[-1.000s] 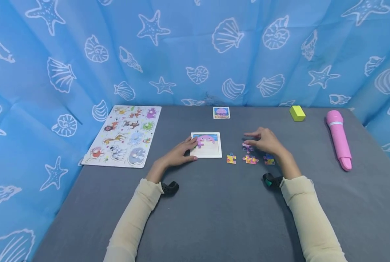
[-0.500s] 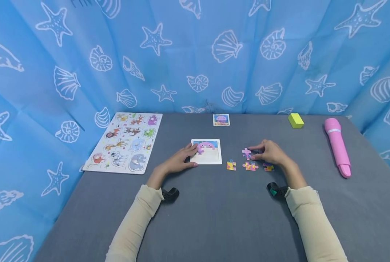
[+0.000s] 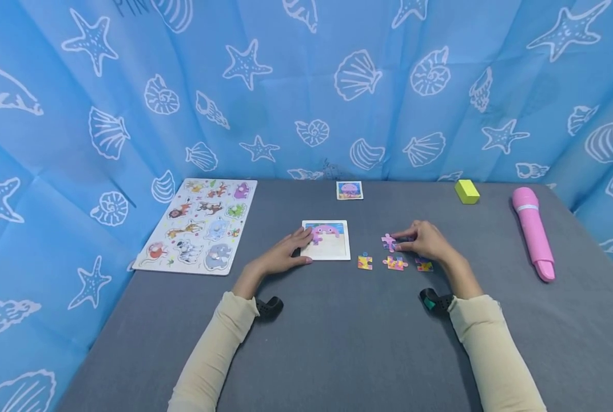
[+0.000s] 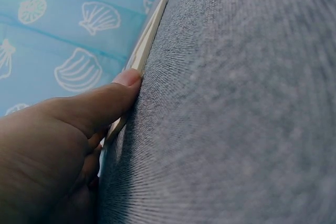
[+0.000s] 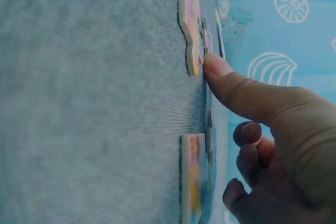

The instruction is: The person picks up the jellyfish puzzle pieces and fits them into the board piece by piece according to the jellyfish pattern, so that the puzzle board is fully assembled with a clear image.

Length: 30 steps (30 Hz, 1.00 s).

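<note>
My left hand (image 3: 282,252) rests at the left side of a square wooden puzzle tray (image 3: 332,253). Its fingers lie over the tray's left edge, and the thumb (image 4: 127,77) touches the edge near the front corner. A pink sea-creature picture partly fills the tray; bare wood shows in its lower part. To the right, my right hand (image 3: 426,240) pinches a pink and purple jigsaw piece (image 3: 388,241) between thumb and index finger, low over the table. In the right wrist view the thumb (image 5: 218,65) overlaps the pieces, its other fingers curled loosely.
Nearer me lie a yellow piece (image 3: 365,262), a pink-yellow piece (image 3: 395,263) and a blue-yellow piece (image 3: 424,265). A small picture card (image 3: 350,190) lies behind. An animal board (image 3: 198,226) is left; a yellow block (image 3: 467,191) and pink toy microphone (image 3: 534,233) are right.
The right thumb and index finger have come together on the pink-purple piece, which has turned slightly. The left hand stays at the tray. The head view has tilted up a little.
</note>
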Tool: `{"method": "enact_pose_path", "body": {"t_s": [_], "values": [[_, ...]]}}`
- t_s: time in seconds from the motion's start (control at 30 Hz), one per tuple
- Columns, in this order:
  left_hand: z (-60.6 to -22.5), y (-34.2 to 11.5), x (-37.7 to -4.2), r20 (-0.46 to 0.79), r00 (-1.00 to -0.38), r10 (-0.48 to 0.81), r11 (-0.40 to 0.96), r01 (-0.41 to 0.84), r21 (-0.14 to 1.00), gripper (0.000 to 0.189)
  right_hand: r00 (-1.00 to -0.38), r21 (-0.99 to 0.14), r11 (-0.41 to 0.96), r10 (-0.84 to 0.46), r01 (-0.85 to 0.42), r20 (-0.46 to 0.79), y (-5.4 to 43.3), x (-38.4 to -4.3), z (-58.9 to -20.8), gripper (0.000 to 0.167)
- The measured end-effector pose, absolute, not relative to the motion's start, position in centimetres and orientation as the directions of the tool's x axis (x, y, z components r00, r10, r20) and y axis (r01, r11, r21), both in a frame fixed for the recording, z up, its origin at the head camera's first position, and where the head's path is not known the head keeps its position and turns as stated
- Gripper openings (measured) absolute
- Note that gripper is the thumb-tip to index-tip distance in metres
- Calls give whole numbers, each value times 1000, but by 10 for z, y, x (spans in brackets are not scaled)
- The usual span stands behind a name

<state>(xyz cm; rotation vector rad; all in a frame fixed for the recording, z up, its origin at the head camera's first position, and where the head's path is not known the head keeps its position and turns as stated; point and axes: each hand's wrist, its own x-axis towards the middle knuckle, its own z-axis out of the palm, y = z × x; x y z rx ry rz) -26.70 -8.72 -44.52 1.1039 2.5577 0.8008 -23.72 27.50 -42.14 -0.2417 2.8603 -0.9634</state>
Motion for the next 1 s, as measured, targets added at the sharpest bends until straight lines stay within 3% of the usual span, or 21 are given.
{"method": "enact_pose_path", "body": {"t_s": [0.47, 1.0], "values": [[-446, -89, -268, -10, -679, 734, 554, 589, 589, 69, -981, -651, 738, -189, -177, 53, 215, -258, -413, 31], [-444, -87, -271, -14, -677, 736, 560, 597, 573, 68, -942, -654, 688, -312, -316, 127, 151, -268, -426, 28]]}}
